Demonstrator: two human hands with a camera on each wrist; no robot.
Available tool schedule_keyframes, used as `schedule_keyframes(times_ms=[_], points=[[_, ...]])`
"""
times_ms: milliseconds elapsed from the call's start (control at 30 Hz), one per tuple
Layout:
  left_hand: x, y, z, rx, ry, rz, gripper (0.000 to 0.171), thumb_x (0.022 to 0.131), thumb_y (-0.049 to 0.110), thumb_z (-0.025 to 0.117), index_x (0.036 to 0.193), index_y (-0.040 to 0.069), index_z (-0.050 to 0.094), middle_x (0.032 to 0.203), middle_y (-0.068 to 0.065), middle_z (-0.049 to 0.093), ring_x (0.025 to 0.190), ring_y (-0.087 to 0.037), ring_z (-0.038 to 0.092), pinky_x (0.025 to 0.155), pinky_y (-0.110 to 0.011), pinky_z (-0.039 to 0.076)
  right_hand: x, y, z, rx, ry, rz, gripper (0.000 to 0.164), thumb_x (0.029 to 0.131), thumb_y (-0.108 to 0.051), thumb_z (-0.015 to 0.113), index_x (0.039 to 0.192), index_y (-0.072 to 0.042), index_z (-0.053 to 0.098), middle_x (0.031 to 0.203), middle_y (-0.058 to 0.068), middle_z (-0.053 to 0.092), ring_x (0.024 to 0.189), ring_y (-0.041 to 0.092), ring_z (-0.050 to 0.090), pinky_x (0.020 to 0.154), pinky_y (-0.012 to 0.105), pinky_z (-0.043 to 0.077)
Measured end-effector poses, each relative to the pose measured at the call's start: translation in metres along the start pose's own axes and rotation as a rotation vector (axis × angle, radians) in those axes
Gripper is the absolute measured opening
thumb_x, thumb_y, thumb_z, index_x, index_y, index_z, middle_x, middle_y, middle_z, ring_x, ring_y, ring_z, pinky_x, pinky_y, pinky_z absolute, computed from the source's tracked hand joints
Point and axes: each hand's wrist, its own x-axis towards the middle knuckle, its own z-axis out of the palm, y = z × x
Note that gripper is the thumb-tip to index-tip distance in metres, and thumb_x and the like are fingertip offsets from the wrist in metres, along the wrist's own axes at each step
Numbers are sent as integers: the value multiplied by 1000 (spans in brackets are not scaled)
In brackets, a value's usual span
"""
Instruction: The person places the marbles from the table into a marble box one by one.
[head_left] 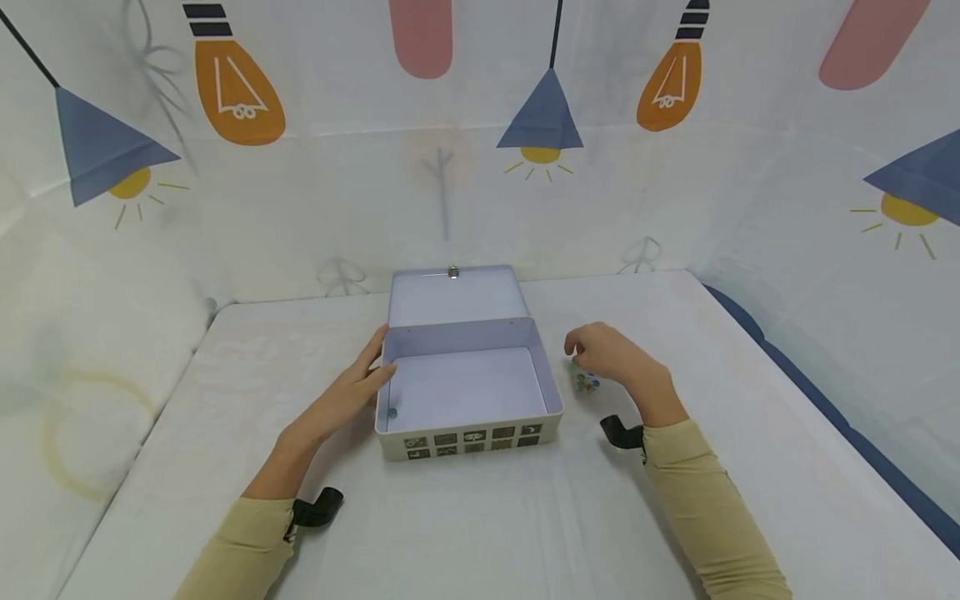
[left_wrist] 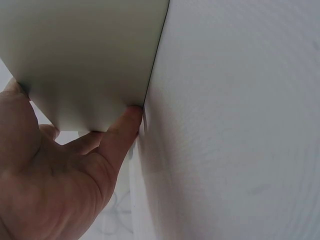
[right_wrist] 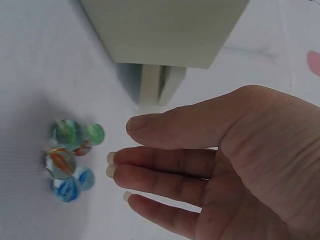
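The left hand [head_left: 343, 398] grips the left wall of the tin [head_left: 480, 440], thumb over its rim, fingers partly hidden. Right of the tin, the right hand [head_left: 611, 353], thumb and fingers apart, partly covers clustered marbles [right_wrist: 62, 163] from the head view. One hard-to-see marble [head_left: 393, 412] sits inside the tin. White cloth [head_left: 465, 533] lies beneath it; a lamp-printed curtain [head_left: 337, 208] hangs behind.

The white-covered table [head_left: 465, 533] bore an open, hinged-lid rectangular tin [head_left: 465, 387], its front printed with small dark squares; just right of it lay a cluster of colour-swirled glass marbles [right_wrist: 61, 162].
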Motion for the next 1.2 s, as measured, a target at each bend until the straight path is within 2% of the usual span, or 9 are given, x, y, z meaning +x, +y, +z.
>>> schedule_keyframes(times_ms=[333, 467, 667, 867, 1100, 1200], points=[[0, 1, 1, 7, 4, -4, 71, 92, 58, 40, 145, 46, -6, 158, -3, -4, 142, -42, 13, 105, -63, 27, 9, 6, 16, -30, -4, 32, 24, 81, -1, 54, 99, -5, 69, 95, 10, 67, 78, 18, 58, 70, 36, 50], [-2, 6, 0, 1, -3, -19, 70, 93, 56, 40, 144, 47, -6, 158, -3, -4, 141, -43, 13, 104, -63, 28, 11, 5, 18, -30, -2, 31, 23, 80, 1, 53, 95, -5, 69, 95, 9, 67, 80, 18, 58, 72, 36, 50], [-11, 25, 0, -10, -19, -29, 71, 95, 51, 41, 146, 41, -6, 157, -7, -5, 141, -44, 13, 104, -63, 29, 13, 5, 21, -38, 0, 26, 23, 80, 3, 51, 91, -6, 69, 93, 8, 67, 77, 17, 57, 70, 34, 49], [-13, 29, 0, 13, -17, -31, 73, 95, 51, 40, 149, 33, -7, 157, -8, -4, 141, -44, 13, 106, -62, 27, 15, 6, 22, -44, 12, 14, 23, 78, 4, 51, 86, -7, 69, 88, 5, 67, 75, 16, 56, 68, 32, 49], [-13, 28, 0, 5, -20, -32, 70, 95, 51, 40, 146, 42, -6, 157, -7, -4, 141, -43, 14, 105, -62, 28, 15, 7, 22, -47, 14, 8, 24, 78, 4, 51, 87, -7, 69, 90, 6, 68, 76, 16, 57, 69, 33, 50], [-13, 28, 0, 1, -21, -31, 70, 95, 50, 40, 146, 41, -6, 157, -7, -4, 141, -43, 15, 105, -62, 28, 14, 6, 20, -38, 2, 25, 23, 80, 2, 51, 91, -6, 69, 93, 8, 67, 75, 16, 57, 68, 32, 49]])
